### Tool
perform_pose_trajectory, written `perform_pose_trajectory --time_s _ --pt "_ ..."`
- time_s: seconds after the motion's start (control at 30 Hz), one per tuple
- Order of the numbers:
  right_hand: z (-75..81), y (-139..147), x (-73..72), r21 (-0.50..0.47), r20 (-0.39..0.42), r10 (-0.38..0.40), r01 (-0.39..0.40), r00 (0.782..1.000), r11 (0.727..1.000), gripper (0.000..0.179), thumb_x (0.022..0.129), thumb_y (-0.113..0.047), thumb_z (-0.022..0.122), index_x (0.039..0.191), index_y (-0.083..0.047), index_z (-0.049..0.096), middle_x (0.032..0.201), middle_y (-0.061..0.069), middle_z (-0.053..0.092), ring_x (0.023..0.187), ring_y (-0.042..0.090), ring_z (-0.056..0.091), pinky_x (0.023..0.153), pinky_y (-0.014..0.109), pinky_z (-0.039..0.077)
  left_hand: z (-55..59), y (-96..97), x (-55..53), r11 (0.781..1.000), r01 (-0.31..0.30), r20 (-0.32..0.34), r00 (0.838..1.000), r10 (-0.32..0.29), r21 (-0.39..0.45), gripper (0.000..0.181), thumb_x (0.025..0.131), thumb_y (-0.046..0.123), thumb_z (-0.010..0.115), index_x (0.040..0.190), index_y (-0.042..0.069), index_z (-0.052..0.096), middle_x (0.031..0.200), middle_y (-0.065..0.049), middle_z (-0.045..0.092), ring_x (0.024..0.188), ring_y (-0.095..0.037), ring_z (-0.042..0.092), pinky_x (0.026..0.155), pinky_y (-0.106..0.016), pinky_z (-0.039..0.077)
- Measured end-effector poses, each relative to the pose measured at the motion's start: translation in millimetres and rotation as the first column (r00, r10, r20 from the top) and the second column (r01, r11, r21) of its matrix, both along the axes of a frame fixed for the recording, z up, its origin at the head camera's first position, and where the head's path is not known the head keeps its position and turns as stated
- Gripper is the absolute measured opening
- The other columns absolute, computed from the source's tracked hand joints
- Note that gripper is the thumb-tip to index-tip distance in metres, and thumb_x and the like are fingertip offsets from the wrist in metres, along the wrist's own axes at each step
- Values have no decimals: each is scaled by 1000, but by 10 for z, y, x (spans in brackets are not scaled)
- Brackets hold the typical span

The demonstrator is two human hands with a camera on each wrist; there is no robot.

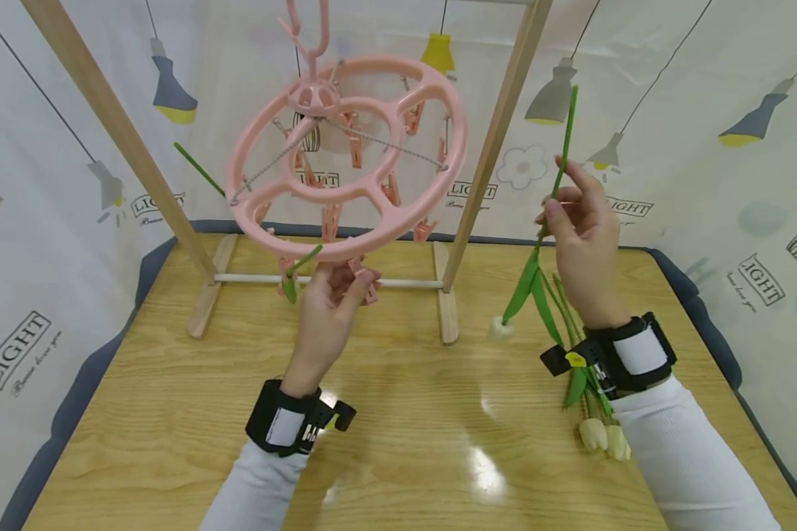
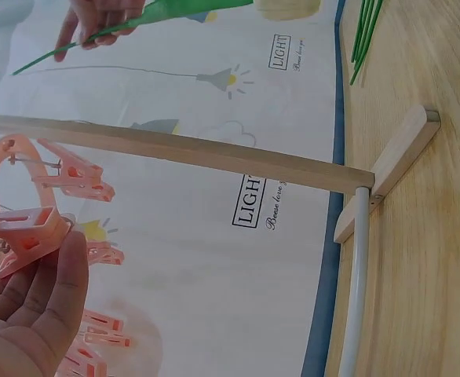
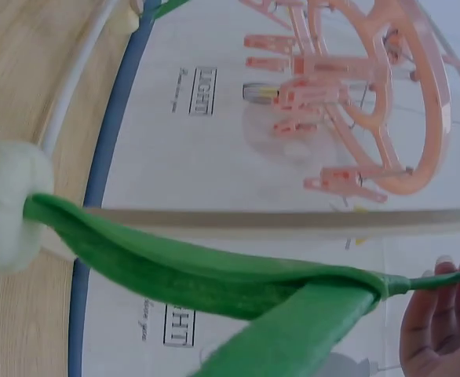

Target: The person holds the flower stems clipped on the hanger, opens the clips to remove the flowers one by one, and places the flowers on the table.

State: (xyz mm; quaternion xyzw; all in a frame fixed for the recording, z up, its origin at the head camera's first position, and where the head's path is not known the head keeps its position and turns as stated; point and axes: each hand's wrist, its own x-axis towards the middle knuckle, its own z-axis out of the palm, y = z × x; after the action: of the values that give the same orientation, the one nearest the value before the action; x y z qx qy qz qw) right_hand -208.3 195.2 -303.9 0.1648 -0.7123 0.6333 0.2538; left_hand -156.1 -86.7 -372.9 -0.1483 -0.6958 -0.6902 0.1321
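A round pink clip hanger [image 1: 414,221] hangs at the upper left of the head view, with several pink clothespins [image 1: 330,221] around it. My left hand [image 1: 322,317] pinches one clothespin [image 2: 34,224] at the hanger's near rim between thumb and fingers. Off to the right, my right hand [image 1: 587,243] holds a white tulip [image 1: 501,328] by its green stem, bloom downward and leaves hanging. In the right wrist view the bloom [image 3: 10,208] and the broad leaf [image 3: 175,263] fill the foreground. Green stems [image 1: 199,169] stick out by the hanger's left and front rim.
A wooden stand [image 1: 498,140] with a white crossbar [image 1: 405,283] surrounds the hanger. More white tulips [image 1: 593,435] lie on the wooden table [image 1: 398,442], partly behind my right forearm. A printed curtain [image 1: 691,110] backs the table.
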Motion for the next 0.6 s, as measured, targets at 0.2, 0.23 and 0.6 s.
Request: perform_pose_trajectory --time_s 0.2,0.23,0.6 --pt "49 202 -64 109 43 -166 161 985 981 44 97 2 51 139 -10 51 89 -6 54 72 7 57 65 12 49 -5 -24 4 1000 -7 11 1000 7 -1 20 97 4 55 110 -8 47 104 -29 64 84 -7 64 72 -14 56" --pt "61 237 -74 129 52 -187 180 981 975 44 97 1 51 140 -11 51 89 -7 54 72 6 57 65 12 49 -7 -28 3 1000 -6 9 1000 6 -1 20 97 4 55 110 -9 47 103 -29 64 84 -7 64 72 -14 55" --pt "156 606 -207 334 158 -268 204 950 920 47 100 -5 46 145 -18 44 91 -10 49 73 4 54 63 10 46 -53 -37 -9 1000 -6 -23 1000 6 27 17 95 0 56 108 -7 48 101 -31 63 84 -7 64 72 -14 56"
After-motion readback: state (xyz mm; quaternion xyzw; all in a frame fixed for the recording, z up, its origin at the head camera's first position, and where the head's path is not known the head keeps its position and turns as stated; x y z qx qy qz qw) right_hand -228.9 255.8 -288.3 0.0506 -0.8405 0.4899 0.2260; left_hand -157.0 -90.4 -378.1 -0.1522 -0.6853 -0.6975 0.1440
